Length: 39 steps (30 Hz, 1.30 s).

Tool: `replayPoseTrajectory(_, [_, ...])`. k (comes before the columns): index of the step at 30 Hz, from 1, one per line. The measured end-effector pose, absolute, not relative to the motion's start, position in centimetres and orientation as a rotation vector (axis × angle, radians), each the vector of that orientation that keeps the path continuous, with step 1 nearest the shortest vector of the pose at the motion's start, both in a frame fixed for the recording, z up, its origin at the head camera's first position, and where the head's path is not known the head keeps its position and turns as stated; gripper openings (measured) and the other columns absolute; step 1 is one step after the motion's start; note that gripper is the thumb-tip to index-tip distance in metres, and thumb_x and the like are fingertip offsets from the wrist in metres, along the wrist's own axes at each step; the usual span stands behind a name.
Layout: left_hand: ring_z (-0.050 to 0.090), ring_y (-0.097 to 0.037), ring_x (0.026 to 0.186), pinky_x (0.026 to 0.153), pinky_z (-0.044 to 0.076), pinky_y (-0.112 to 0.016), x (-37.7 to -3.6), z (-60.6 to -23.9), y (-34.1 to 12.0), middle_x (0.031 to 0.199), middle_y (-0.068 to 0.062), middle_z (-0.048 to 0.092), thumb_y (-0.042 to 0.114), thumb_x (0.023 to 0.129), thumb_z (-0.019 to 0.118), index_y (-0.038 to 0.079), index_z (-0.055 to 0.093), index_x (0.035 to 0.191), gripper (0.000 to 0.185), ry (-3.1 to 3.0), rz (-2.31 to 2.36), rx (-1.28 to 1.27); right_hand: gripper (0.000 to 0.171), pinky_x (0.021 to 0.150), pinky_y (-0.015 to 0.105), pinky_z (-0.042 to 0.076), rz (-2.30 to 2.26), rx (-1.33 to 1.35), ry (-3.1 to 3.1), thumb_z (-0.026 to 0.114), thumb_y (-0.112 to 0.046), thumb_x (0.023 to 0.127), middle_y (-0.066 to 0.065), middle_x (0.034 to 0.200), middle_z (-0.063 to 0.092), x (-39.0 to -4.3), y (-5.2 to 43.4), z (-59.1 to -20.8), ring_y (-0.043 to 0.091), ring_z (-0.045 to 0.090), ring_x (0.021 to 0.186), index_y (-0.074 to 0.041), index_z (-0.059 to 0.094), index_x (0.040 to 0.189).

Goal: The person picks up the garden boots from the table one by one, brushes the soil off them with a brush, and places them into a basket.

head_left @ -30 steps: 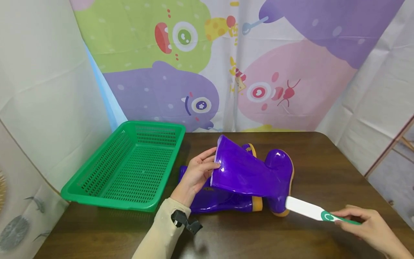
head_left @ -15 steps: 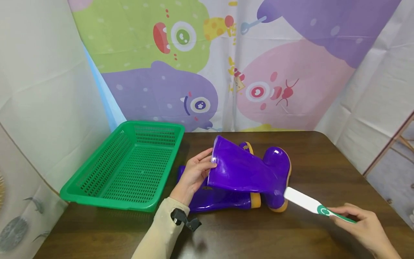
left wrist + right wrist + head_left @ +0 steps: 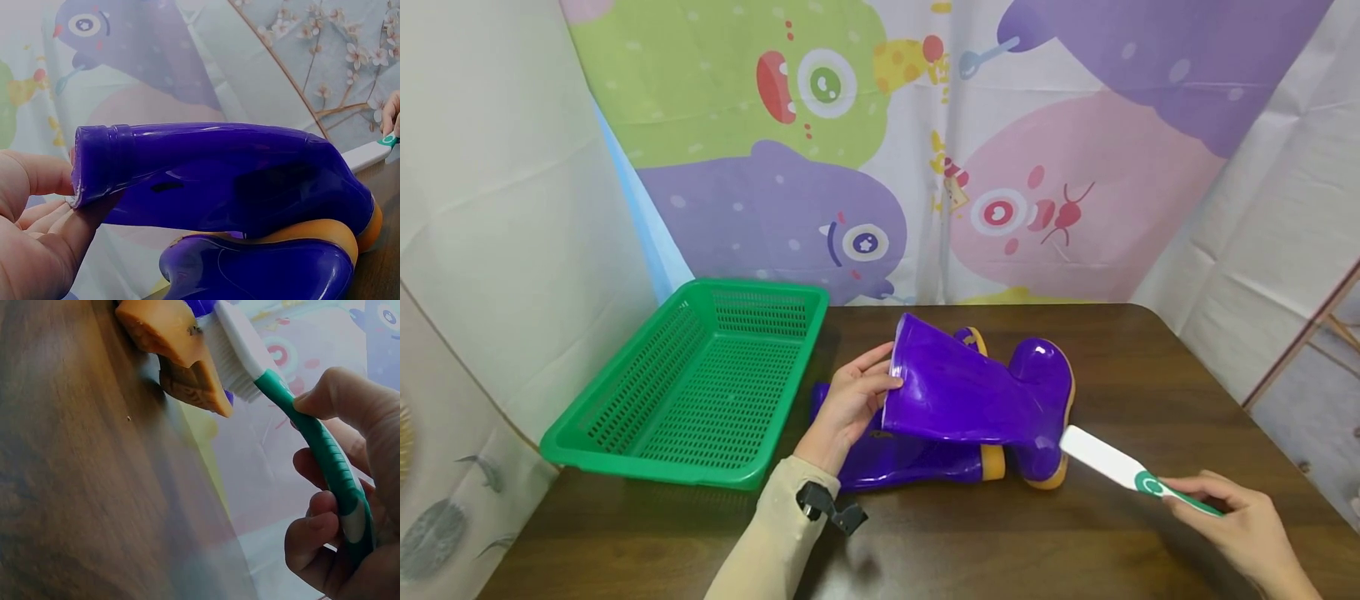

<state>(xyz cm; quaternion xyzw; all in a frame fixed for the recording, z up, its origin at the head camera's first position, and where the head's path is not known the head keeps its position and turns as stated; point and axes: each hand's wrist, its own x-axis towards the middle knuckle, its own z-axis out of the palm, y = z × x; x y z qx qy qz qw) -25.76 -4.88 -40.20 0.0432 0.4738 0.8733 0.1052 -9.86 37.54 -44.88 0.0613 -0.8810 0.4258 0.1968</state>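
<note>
Head view: your left hand [image 3: 850, 406] pinches the open top of a purple rain boot [image 3: 977, 400] lying across its mate mid-table, while your right hand [image 3: 1243, 525] grips a green-handled brush [image 3: 1120, 471], bristles against the boot's orange sole.

Your left hand [image 3: 850, 404] holds a glossy deep-purple rubber boot [image 3: 977, 398] with an orange-tan sole, lying over a second boot [image 3: 902, 467] of the same purple and orange. Your right hand [image 3: 1247, 521] holds a brush [image 3: 1131, 473] with a white head, white bristles and a teal-green handle marked by a white ring. They sit on a dark brown wood-grain counter [image 3: 1150, 375] beside a bright green perforated basket [image 3: 700, 392], in front of a backdrop [image 3: 925, 150] printed with cartoon monsters in lime green, purple and pink on white.
</note>
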Motion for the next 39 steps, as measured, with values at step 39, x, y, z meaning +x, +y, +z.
replayPoseTrajectory(39, [0.071, -0.012, 0.075, 0.061, 0.057, -0.021, -25.7, -40.0, -4.8, 0.106, -0.011, 0.071, -0.025, 0.08, 0.051, -0.011, 0.043, 0.143, 0.066, 1.368, 2.587, 0.145, 0.026, 0.037, 0.03, 0.039, 1.555, 0.19, -2.48, 0.068, 0.013, 0.084, -0.006, 0.075, 0.065, -10.6, 37.7, -44.9, 0.003, 0.045, 0.047, -0.005, 0.077, 0.1])
